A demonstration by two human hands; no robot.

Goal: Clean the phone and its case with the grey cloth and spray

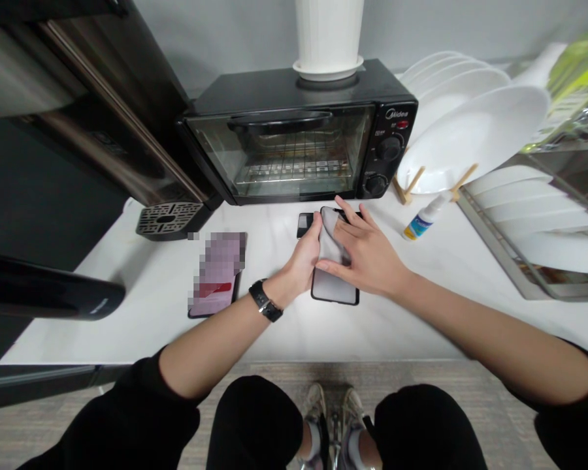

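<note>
A smartphone [336, 291] with a black edge lies on the white counter, its lower part showing a pale screen. My left hand [304, 261] grips it along the left side, thumb pointing up. A grey cloth [329, 240] covers the phone's upper part. Over that cloth is my right hand [365, 248], pressing it down with thumb and fingers apart. Behind my left thumb lies a small black item [304, 224], partly hidden. Another dark object shows beneath my right fingers, too covered to name.
A second phone [215, 274], blurred by pixels, rests to the left. Behind stands a toaster oven [294, 153] with a white pot [329, 32] on top. A small spray bottle [425, 219], plates [475, 140] in a rack and a drink dispenser [171, 219] flank the counter [284, 339].
</note>
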